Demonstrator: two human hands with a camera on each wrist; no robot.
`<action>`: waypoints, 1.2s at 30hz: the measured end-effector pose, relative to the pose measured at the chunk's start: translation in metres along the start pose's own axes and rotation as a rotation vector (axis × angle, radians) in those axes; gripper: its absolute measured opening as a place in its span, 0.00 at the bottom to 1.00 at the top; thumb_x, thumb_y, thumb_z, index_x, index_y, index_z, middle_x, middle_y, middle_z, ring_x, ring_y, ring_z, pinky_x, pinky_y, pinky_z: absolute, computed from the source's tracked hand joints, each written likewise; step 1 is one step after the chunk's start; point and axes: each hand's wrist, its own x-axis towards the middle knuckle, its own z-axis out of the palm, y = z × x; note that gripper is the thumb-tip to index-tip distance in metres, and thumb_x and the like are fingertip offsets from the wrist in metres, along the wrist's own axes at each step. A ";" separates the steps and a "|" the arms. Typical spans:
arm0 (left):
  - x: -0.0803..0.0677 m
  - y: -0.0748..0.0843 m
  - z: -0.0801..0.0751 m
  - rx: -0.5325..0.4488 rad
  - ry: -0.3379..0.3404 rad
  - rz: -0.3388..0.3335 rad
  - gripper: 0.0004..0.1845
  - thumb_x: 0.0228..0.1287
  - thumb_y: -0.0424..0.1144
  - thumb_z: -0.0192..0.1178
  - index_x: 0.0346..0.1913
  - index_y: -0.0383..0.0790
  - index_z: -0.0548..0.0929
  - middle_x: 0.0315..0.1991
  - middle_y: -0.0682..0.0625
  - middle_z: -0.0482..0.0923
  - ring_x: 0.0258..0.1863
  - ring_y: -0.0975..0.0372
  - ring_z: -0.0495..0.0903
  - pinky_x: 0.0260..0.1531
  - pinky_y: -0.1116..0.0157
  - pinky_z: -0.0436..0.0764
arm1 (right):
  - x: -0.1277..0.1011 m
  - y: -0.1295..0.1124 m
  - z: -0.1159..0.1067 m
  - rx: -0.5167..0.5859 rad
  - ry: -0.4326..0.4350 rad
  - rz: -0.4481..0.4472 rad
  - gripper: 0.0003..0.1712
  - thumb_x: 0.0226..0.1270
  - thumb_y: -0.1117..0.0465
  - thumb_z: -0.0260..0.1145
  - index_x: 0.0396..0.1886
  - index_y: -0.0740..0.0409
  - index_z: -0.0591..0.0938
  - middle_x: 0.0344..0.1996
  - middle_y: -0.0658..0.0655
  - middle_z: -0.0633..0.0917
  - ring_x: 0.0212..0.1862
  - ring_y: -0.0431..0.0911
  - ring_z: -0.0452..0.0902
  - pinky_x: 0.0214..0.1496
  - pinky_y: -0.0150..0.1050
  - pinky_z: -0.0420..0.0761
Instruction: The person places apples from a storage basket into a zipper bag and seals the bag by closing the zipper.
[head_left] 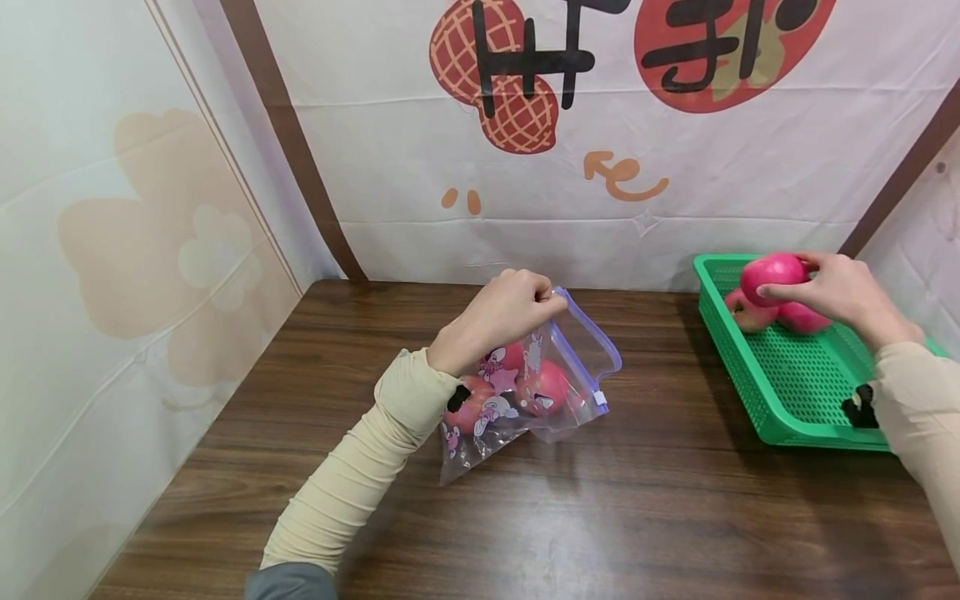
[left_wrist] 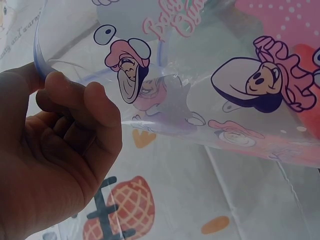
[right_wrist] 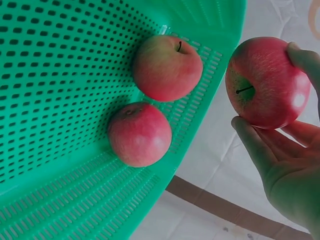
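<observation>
My left hand (head_left: pixel 510 310) pinches the purple zip edge of a clear printed zip bag (head_left: pixel 480 446), holding its mouth partly raised. Several red apples (head_left: pixel 543 387) show through the plastic, and a white slider sits at one end of the zip. In the left wrist view the fingers (left_wrist: pixel 102 107) curl at the bag's rim. My right hand (head_left: pixel 843 292) grips a red apple (right_wrist: pixel 267 82) between thumb and fingers, above the far end of a green basket (head_left: pixel 780 433). Two more apples (right_wrist: pixel 167 67) lie in that basket, below the held one.
The bag and basket stand on a dark wood-grain table (head_left: pixel 637 517). Behind it hangs a white printed cloth (head_left: pixel 375 167), with another cloth panel (head_left: pixel 97 375) along the left side.
</observation>
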 end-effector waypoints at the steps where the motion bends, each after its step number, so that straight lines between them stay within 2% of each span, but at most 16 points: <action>1: 0.000 0.000 0.000 -0.001 -0.001 0.000 0.18 0.61 0.45 0.53 0.16 0.47 0.64 0.16 0.57 0.59 0.18 0.67 0.58 0.22 0.69 0.60 | 0.000 -0.001 0.000 0.003 0.008 -0.001 0.53 0.61 0.33 0.64 0.69 0.71 0.66 0.54 0.79 0.75 0.52 0.68 0.69 0.34 0.52 0.77; 14: 0.000 0.000 0.002 -0.001 0.003 0.000 0.18 0.60 0.43 0.53 0.16 0.47 0.63 0.15 0.57 0.57 0.18 0.68 0.57 0.22 0.69 0.59 | -0.001 -0.022 0.003 0.047 0.040 -0.019 0.51 0.60 0.33 0.65 0.71 0.65 0.67 0.55 0.76 0.76 0.52 0.65 0.70 0.36 0.45 0.73; 21: 0.001 -0.001 0.003 -0.007 0.002 -0.003 0.17 0.59 0.43 0.53 0.16 0.47 0.62 0.16 0.58 0.57 0.18 0.68 0.57 0.22 0.69 0.59 | -0.002 -0.040 0.006 0.068 0.035 -0.037 0.53 0.59 0.32 0.66 0.74 0.62 0.64 0.56 0.73 0.77 0.53 0.64 0.71 0.35 0.48 0.78; 26: 0.001 -0.001 0.003 -0.019 -0.002 -0.001 0.17 0.60 0.43 0.53 0.16 0.47 0.62 0.15 0.57 0.56 0.18 0.68 0.56 0.22 0.69 0.59 | -0.003 -0.056 0.008 0.082 0.050 -0.064 0.53 0.57 0.33 0.68 0.74 0.58 0.65 0.54 0.72 0.79 0.51 0.63 0.73 0.32 0.43 0.76; 32: 0.000 -0.001 0.004 -0.026 -0.008 0.000 0.18 0.61 0.43 0.52 0.16 0.47 0.62 0.15 0.57 0.57 0.17 0.67 0.56 0.22 0.69 0.59 | -0.004 -0.068 0.014 0.138 0.039 -0.076 0.53 0.57 0.34 0.68 0.75 0.58 0.63 0.56 0.71 0.78 0.52 0.63 0.74 0.35 0.41 0.77; 36: -0.001 -0.001 0.004 -0.031 -0.014 -0.005 0.18 0.62 0.44 0.52 0.16 0.47 0.63 0.15 0.57 0.57 0.16 0.67 0.57 0.21 0.69 0.60 | -0.005 -0.075 0.019 0.168 0.035 -0.077 0.53 0.56 0.34 0.69 0.75 0.57 0.63 0.54 0.70 0.79 0.48 0.60 0.76 0.35 0.40 0.77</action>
